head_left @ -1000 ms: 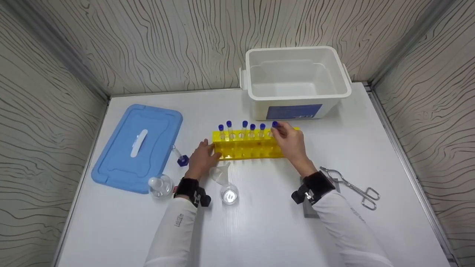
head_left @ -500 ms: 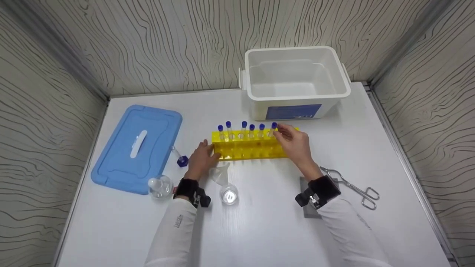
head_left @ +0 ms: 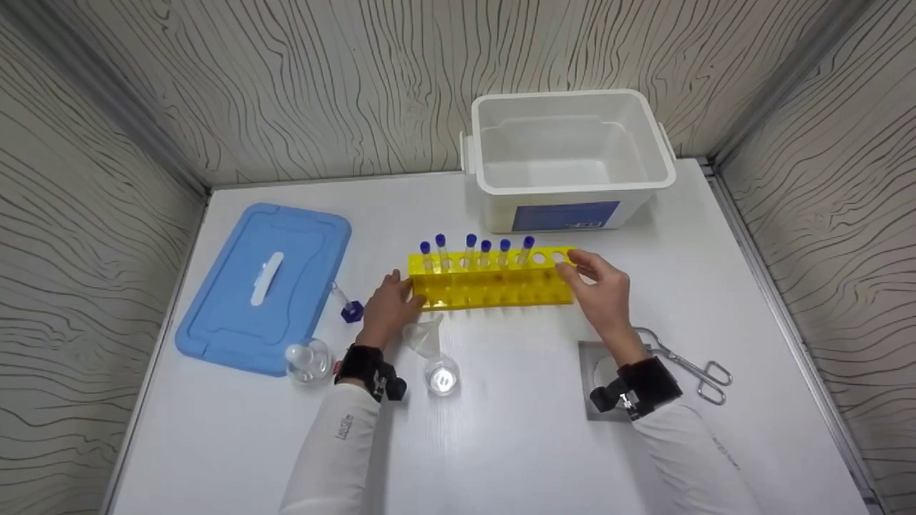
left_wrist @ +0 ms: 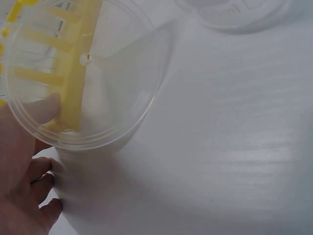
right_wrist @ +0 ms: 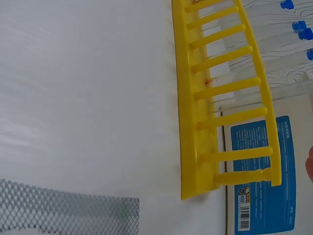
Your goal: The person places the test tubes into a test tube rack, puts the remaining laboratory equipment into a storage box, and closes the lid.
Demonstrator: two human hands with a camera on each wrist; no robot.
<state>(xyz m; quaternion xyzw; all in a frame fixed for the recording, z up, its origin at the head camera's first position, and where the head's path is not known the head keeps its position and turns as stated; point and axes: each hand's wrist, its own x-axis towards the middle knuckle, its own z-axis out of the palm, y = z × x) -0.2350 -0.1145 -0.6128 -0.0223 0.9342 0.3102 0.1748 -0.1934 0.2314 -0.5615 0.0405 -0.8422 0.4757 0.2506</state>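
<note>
Wood-grain panels wall in a white table (head_left: 501, 429) on three sides. Near its middle stands a yellow test-tube rack (head_left: 492, 280), with six blue-capped tubes (head_left: 469, 249) upright in its back row — the holes at the right end of that row are vacant. The left hand (head_left: 388, 306) rests against the rack's left end, thumb on the end wall and fingers loosely bent below it (the left wrist view shows that thumb through a clear funnel (head_left: 424, 336)); it touches rather than clasps. The right hand (head_left: 605, 293) hovers at the rack's right end with fingers relaxed and spread, holding nothing; whether its fingertips touch the rack I cannot tell. A glass flask (head_left: 442, 376) lies on its side just in front of the funnel, and a glass stopper (head_left: 308, 357) sits by a blue lid (head_left: 265, 282). One more capped tube (head_left: 343, 302) lies beside that lid. Behind the rack stands a white bin (head_left: 569, 154); metal tongs (head_left: 683, 361) and a wire gauze (head_left: 597, 379) lie near the right wrist.
</note>
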